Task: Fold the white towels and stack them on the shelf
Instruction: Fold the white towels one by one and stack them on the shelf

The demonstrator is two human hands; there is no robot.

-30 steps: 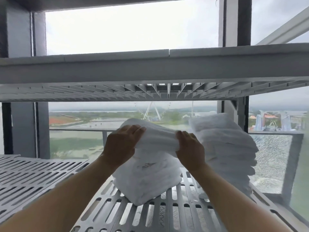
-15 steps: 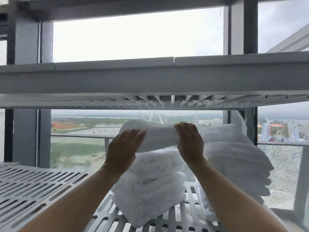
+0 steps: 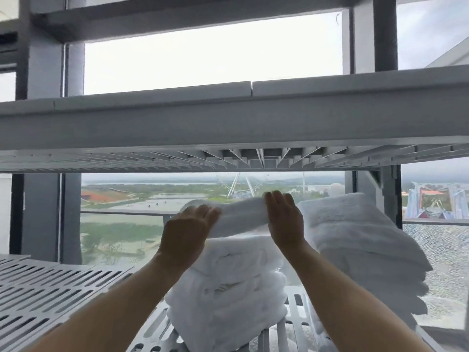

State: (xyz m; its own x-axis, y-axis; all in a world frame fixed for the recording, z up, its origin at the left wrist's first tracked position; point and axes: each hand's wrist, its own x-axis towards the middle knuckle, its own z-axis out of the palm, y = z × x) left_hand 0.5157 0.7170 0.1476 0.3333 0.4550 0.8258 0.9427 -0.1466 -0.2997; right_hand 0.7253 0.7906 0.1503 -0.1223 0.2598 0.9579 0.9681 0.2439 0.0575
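Both hands have carried the folded towel higher since a second ago; it now sits just above the near stack. Its long axis runs left-right, left hand and right hand grasping opposite ends, equally near.

Both bare forearms reach far forward, left hand and right hand raised side by side, fingers curled over.

Ferris wheel and wetlands beyond window frame
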